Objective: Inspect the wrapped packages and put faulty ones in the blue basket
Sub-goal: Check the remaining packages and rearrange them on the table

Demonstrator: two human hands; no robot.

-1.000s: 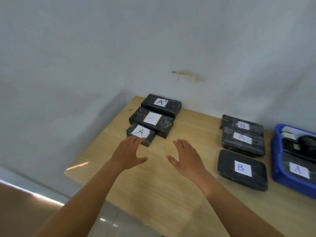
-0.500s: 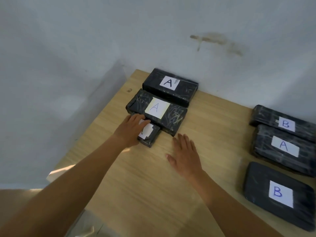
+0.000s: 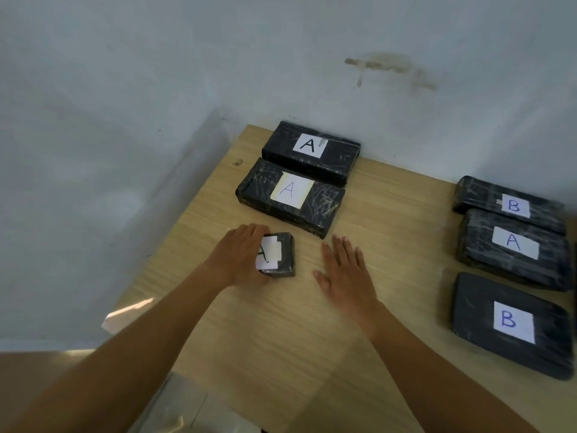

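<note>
Left hand [image 3: 240,256] grips the small package [image 3: 281,256], labelled A, on the light wood-grain counter [image 3: 390,232]. My right hand [image 3: 346,273] lies flat, fingers straight, just right of it. Beyond the small package, two larger A packages [image 3: 290,198] sit near the pale wall [image 3: 125,89], which bears a brown stain [image 3: 390,67].

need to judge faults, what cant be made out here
1. Small package, head view: left hand covers its left side and part of its label.
2. Left hand's hold: grip or press unclear, since the palm side faces away.
3. Blue basket: outside the head view.
</note>
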